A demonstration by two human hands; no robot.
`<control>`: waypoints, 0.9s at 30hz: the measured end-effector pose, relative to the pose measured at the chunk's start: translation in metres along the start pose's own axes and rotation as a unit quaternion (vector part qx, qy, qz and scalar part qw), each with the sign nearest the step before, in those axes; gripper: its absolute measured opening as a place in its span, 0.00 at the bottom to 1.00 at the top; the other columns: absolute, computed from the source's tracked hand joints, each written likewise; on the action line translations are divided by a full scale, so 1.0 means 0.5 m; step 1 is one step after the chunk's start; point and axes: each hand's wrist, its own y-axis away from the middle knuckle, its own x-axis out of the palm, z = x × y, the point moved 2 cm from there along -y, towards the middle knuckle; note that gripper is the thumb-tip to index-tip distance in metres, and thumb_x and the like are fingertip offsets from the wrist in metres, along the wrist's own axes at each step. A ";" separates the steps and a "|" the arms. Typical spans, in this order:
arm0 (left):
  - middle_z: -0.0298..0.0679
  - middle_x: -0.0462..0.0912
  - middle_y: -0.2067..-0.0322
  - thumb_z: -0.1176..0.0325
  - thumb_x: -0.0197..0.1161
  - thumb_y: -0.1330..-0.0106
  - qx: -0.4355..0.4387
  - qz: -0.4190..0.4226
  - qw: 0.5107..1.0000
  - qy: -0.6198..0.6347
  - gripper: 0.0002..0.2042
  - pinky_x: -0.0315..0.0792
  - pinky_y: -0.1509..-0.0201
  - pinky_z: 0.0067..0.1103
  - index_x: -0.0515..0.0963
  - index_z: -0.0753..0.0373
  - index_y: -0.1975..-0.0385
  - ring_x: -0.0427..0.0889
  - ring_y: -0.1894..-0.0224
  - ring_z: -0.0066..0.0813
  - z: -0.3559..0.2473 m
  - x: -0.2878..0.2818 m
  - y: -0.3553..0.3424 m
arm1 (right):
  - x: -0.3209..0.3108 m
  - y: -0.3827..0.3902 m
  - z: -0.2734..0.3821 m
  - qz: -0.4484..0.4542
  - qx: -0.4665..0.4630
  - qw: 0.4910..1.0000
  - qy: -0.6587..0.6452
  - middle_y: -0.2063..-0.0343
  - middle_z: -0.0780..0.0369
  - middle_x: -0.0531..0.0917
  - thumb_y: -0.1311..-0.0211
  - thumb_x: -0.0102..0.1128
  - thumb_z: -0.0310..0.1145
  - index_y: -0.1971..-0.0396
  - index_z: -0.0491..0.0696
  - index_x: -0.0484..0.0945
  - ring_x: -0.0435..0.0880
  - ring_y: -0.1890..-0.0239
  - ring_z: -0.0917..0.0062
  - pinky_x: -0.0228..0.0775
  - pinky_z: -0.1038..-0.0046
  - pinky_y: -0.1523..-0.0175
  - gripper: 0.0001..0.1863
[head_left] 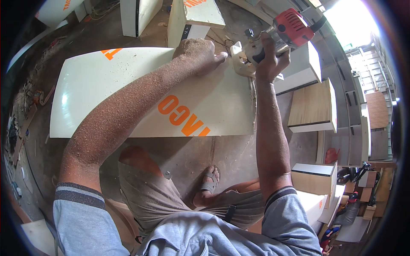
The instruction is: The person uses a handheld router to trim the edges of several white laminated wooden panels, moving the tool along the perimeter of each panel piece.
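A white panel (pixel 124 85) with orange lettering lies across in front of me, sprinkled with sawdust. My left hand (pixel 196 53), coated in dust, is closed at its far edge, with the thumb over the top; the curled fingers are mostly hidden. In my right hand (pixel 271 62) is a red trim router (pixel 293 27), tilted at the panel's far right corner. The fingers wrap round its lower body. Its pale base (pixel 241 64) is by the panel's right edge; whether the two touch I cannot tell.
Box-like cabinet pieces stand beyond the panel (pixel 194 17) and to the right (pixel 314 104). More pale boxes (pixel 314 179) are near my right elbow. Tools and offcuts (pixel 350 209) crowd the lower right. Debris (pixel 38 98) lies on the concrete floor at left.
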 end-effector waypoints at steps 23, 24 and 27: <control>0.54 0.85 0.63 0.37 0.55 0.34 -0.005 -0.015 1.000 0.023 0.34 0.76 0.47 0.36 0.81 0.71 0.57 0.85 0.55 0.44 -0.004 -0.010 0.005 | -0.398 -0.029 0.183 -0.139 0.069 0.988 0.025 0.69 0.63 0.84 0.45 0.72 0.33 0.62 0.40 0.79 0.81 0.69 0.82 0.73 0.77 0.60 0.16; 0.54 0.85 0.63 0.36 0.55 0.35 0.009 -0.005 1.000 0.019 0.35 0.76 0.47 0.36 0.80 0.71 0.56 0.85 0.55 0.45 -0.008 -0.012 0.005 | -0.412 -0.022 0.200 -0.130 0.065 0.989 0.028 0.68 0.64 0.83 0.44 0.72 0.35 0.61 0.40 0.79 0.81 0.68 0.82 0.72 0.77 0.61 0.17; 0.55 0.85 0.61 0.35 0.55 0.36 -0.005 0.026 1.000 0.008 0.36 0.76 0.46 0.35 0.80 0.71 0.55 0.85 0.54 0.46 -0.031 -0.007 -0.007 | -0.417 -0.020 0.216 -0.160 0.076 0.984 0.032 0.68 0.65 0.82 0.44 0.72 0.36 0.60 0.40 0.78 0.80 0.67 0.83 0.71 0.77 0.61 0.18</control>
